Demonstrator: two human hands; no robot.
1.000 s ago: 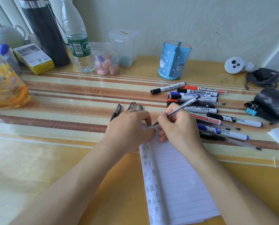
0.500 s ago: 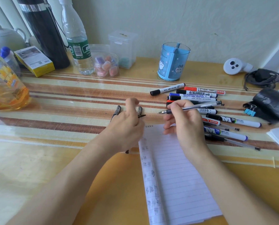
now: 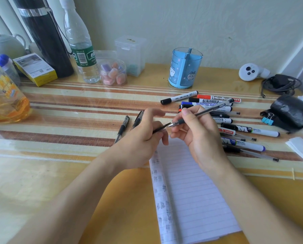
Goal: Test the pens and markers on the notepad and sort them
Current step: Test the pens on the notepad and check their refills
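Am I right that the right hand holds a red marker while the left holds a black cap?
Not quite: in the head view the right hand holds a clear pen, not a red marker; the left hand does hold the black cap.

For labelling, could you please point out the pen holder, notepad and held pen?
pen holder (image 3: 175, 67): head view, front wall.
notepad (image 3: 196, 191): head view, bare page.
held pen (image 3: 210, 109): head view, clear barrel.
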